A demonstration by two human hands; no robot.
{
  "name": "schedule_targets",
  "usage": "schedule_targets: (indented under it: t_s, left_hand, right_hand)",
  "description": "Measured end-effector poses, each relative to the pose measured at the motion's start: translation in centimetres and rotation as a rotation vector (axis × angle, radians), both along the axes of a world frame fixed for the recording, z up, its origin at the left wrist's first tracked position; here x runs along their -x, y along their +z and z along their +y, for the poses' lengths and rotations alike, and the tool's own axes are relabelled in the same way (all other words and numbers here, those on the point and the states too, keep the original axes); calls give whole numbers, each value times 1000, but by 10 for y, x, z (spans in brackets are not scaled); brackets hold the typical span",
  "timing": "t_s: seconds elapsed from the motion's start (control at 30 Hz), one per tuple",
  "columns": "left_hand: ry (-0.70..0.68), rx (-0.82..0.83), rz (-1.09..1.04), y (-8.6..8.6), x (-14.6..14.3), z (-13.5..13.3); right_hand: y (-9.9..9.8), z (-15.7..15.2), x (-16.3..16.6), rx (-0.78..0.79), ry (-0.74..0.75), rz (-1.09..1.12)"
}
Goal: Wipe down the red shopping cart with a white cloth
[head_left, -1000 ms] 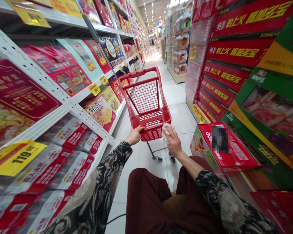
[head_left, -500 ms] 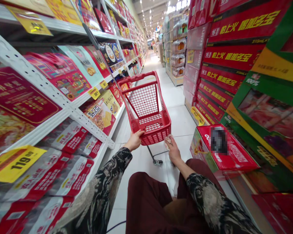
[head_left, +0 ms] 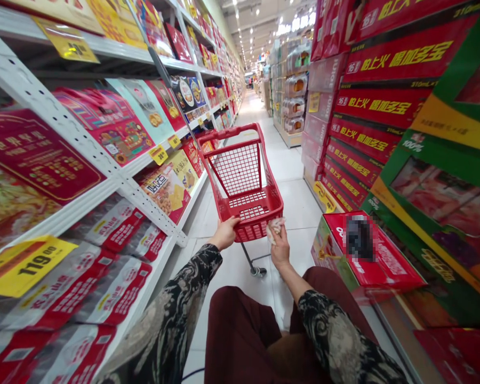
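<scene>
Evidently, left hand (head_left: 225, 233) fingers clamped the shopping cart (head_left: 254, 231) at its near-left corner, right hand (head_left: 280, 247) fingers a crumpled cloth (head_left: 275, 229); uneven pressure risked rollaway

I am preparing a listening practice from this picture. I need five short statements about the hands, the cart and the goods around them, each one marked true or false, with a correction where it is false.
1. The left hand holds the near edge of the cart. True.
2. The right hand holds a glass bottle. False: it holds a crumpled, pale cloth.
3. The cart is blue. False: it is red.
4. A yellow price tag reading 119 is at the shelf on the left. True.
5. The stacked red cartons with yellow writing stand to the left of the cart. False: they stand to its right.
</scene>
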State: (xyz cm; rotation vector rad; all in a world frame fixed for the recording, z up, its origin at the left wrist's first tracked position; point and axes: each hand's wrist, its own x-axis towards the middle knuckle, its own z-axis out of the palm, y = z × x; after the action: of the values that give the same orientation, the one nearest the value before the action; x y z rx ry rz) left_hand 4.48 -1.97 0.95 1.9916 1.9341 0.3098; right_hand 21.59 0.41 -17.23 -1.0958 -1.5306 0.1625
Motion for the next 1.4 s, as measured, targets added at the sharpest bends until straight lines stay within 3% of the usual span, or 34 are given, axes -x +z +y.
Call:
schedule_targets:
  t_s: [0.1,0.17,0.23,0.33,0.4,0.47,0.53,0.67,0.73,0.8,0.87,1.03,1.1,1.2,1.4]
  left_hand:
    - [2,0,-4,-2,0,-2]
    - [7,3,-4,-2,-1,-3]
    - [16,8,-11,-2,-2,-3]
    - [19,0,-12,-1,-4,-3]
    - [14,-7,-1,0,-6,-3]
    - [14,-5,11,0,-8,-3]
    - [8,5,12,0,-10,-3]
    - [-5,4,-6,-1,-11,-6]
    - [-4,3,-11,-3,-10,-7]
    - [3,0,-14,-6,-9,-9]
    - [7,-18,-19,-9,-9,-10]
    - [-1,-52,-20,-12,-11,-12]
    - [-4,-44,-14,-11,-14,-13]
    - [-15,-37,3,-10,-19,-15]
    - [-23,-51,103,-9,-24,-24]
  right_hand:
    - [-28,-8,-4,35,16,-88]
    - [-28,-7,-15,60,6,-93]
    - [-11,-1,-30,55,-54,-25]
    - [31,12,-49,-8,-127,111]
    - [55,17,-49,-46,-118,146]
    - [65,16,-39,-68,-84,134]
    - [58,7,-20,-76,-34,77]
    - [16,-22,12,-51,51,-60]
    - [1,-34,15,-30,93,-100]
    - [-1,-40,6,-12,113,-101]
    - [17,-36,-13,-8,89,-68]
    - [98,9,-61,-106,69,-68]
    - [115,27,-67,-116,97,-154]
    - [112,33,-55,-77,148,-309]
    - [89,-7,-2,-143,266,-469]
